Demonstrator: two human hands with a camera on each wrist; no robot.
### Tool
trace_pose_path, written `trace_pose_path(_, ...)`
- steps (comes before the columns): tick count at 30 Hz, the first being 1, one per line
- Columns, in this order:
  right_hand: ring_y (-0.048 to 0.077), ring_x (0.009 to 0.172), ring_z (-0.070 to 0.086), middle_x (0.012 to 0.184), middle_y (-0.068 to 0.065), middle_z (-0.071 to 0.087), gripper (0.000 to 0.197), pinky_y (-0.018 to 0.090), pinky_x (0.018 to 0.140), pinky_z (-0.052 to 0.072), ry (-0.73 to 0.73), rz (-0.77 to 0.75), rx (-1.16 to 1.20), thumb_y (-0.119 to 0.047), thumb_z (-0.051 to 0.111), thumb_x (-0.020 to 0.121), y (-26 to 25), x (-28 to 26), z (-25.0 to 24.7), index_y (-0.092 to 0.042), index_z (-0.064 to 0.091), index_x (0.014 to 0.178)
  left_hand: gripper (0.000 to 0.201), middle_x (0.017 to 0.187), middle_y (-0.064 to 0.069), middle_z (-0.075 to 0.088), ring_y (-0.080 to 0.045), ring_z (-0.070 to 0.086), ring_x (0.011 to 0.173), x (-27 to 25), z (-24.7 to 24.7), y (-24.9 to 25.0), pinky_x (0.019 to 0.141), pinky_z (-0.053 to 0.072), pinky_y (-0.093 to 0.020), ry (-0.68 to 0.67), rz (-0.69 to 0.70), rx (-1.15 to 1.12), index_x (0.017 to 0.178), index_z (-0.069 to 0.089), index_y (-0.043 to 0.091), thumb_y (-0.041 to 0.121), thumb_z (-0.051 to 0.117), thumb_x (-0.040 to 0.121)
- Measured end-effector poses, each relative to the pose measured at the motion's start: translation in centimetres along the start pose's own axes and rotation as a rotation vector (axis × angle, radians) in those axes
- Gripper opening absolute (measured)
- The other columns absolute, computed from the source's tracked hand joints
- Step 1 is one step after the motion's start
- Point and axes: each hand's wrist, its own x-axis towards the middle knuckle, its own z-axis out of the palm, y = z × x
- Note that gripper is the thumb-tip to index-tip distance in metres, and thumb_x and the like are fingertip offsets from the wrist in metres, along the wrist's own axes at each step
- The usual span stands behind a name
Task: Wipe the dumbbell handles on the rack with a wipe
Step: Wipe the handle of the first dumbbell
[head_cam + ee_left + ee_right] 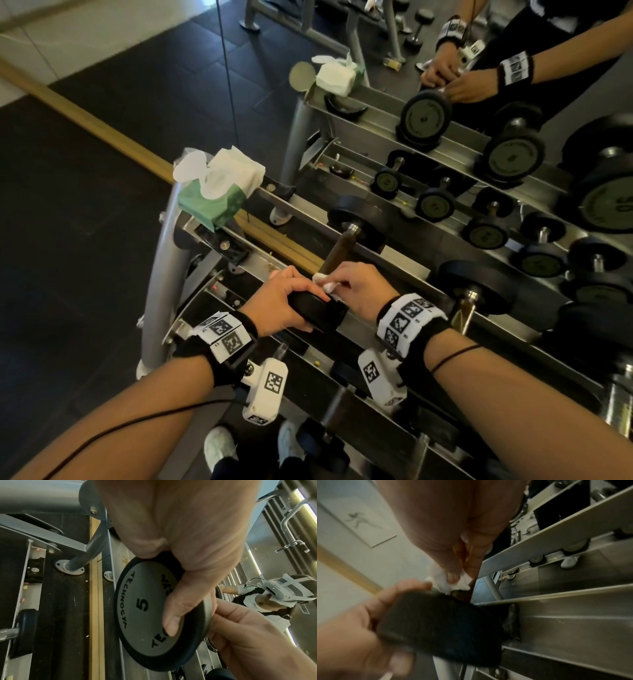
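Note:
A 5 kg dumbbell lies on the top shelf of the steel rack [262, 264]. My left hand [291, 303] grips its near black end weight [320, 313], fingers over the rim and thumb on the grey "5" face plate [142, 604]. My right hand [347, 287] pinches a crumpled white wipe [327, 283] around the near end of the brown handle [339, 251], right beside the weight. In the right wrist view the wipe [452, 580] bulges out under my fingers, just above the end weight [440, 626]. The far end weight [359, 219] rests against the back rail.
A green pack of wipes [219, 186] with a white sheet pulled up sits on the rack's left end. Another dumbbell [476, 291] lies close on the right. A mirror behind the rack reflects the dumbbells and my hands. Smaller dumbbells lie on the lower shelves.

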Motion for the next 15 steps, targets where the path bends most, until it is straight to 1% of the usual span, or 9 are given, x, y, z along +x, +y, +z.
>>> trace_pose_path(1, 0.011, 0.113, 0.057, 0.118, -0.001, 0.063, 0.026, 0.034, 0.105, 0.044, 0.045, 0.007, 0.032, -0.011, 0.062, 0.091, 0.1, 0.2, -0.4, -0.015, 0.069, 0.115, 0.058, 0.108, 0.003, 0.049, -0.013, 0.039, 0.106, 0.0, 0.0, -0.1, 0.093, 0.036, -0.031, 0.000, -0.002, -0.008, 0.095, 0.065, 0.054, 0.014, 0.090, 0.059)
trace_pose_path(2, 0.011, 0.111, 0.057, 0.117, -0.002, 0.062, 0.026, 0.031, 0.102, 0.045, 0.151, 0.020, 0.059, -0.010, 0.061, 0.091, 0.1, 0.4, -1.0, -0.015, 0.068, 0.115, 0.058, 0.107, 0.004, 0.049, -0.013, 0.040, 0.106, 0.0, 0.0, -0.2, 0.095, 0.036, -0.033, -0.004, -0.005, -0.021, 0.094, 0.066, 0.055, 0.014, 0.090, 0.059)
trace_pose_path(4, 0.010, 0.102, 0.058, 0.110, -0.005, 0.057, 0.024, 0.023, 0.089, 0.047, 0.427, 0.048, 0.062, -0.012, 0.059, 0.091, 0.3, 1.0, -2.2, -0.016, 0.068, 0.114, 0.058, 0.107, 0.006, 0.048, -0.012, 0.039, 0.107, 0.0, 0.0, -0.3, 0.096, 0.038, -0.035, -0.013, -0.010, -0.042, 0.093, 0.067, 0.056, 0.014, 0.089, 0.060)
trace_pose_path(5, 0.010, 0.097, 0.057, 0.106, -0.007, 0.054, 0.024, 0.020, 0.083, 0.045, 0.515, 0.065, 0.038, -0.012, 0.059, 0.092, 0.5, 1.3, -2.6, -0.016, 0.069, 0.113, 0.057, 0.108, 0.006, 0.048, -0.012, 0.040, 0.107, 0.0, 0.0, -0.4, 0.096, 0.038, -0.036, -0.014, -0.011, -0.046, 0.093, 0.067, 0.056, 0.014, 0.089, 0.060)
trace_pose_path(6, 0.009, 0.093, 0.055, 0.103, -0.007, 0.051, 0.023, 0.019, 0.080, 0.043, 0.554, 0.076, 0.008, -0.014, 0.059, 0.092, 0.6, 1.6, -2.8, -0.017, 0.069, 0.113, 0.057, 0.108, 0.006, 0.049, -0.012, 0.040, 0.107, 0.0, 0.1, -0.5, 0.096, 0.038, -0.036, -0.013, -0.010, -0.048, 0.094, 0.068, 0.055, 0.014, 0.089, 0.060)
trace_pose_path(9, 0.011, 0.092, 0.053, 0.102, -0.005, 0.049, 0.024, 0.022, 0.081, 0.044, 0.469, 0.089, -0.084, -0.018, 0.058, 0.094, 0.8, 2.2, -1.7, -0.019, 0.068, 0.115, 0.058, 0.109, 0.005, 0.050, -0.011, 0.040, 0.108, 0.1, 0.1, -0.5, 0.097, 0.038, -0.036, -0.009, -0.007, -0.053, 0.096, 0.068, 0.054, 0.014, 0.089, 0.059)
trace_pose_path(11, 0.015, 0.098, 0.057, 0.105, -0.002, 0.053, 0.028, 0.023, 0.083, 0.044, 0.425, 0.079, -0.141, -0.017, 0.054, 0.096, 0.8, 2.1, -0.8, -0.020, 0.065, 0.121, 0.059, 0.109, 0.006, 0.050, -0.009, 0.039, 0.108, 0.2, 0.1, -0.6, 0.096, 0.037, -0.034, -0.008, -0.007, -0.052, 0.094, 0.068, 0.056, 0.014, 0.089, 0.059)
trace_pose_path(13, 0.017, 0.102, 0.058, 0.108, 0.001, 0.057, 0.028, 0.025, 0.088, 0.046, 0.416, 0.045, -0.138, -0.014, 0.053, 0.096, 0.6, 1.7, -0.5, -0.017, 0.065, 0.122, 0.059, 0.108, 0.005, 0.050, -0.010, 0.039, 0.107, 0.2, 0.1, -0.6, 0.095, 0.037, -0.034, -0.003, -0.005, -0.050, 0.092, 0.067, 0.058, 0.014, 0.090, 0.059)
trace_pose_path(15, 0.017, 0.104, 0.059, 0.108, 0.002, 0.060, 0.025, 0.030, 0.095, 0.048, 0.356, 0.007, -0.137, -0.014, 0.053, 0.096, 0.4, 1.3, -0.3, -0.016, 0.067, 0.117, 0.059, 0.108, 0.004, 0.051, -0.012, 0.040, 0.107, 0.2, 0.1, -0.4, 0.097, 0.038, -0.035, 0.000, -0.007, -0.045, 0.091, 0.067, 0.057, 0.014, 0.090, 0.059)
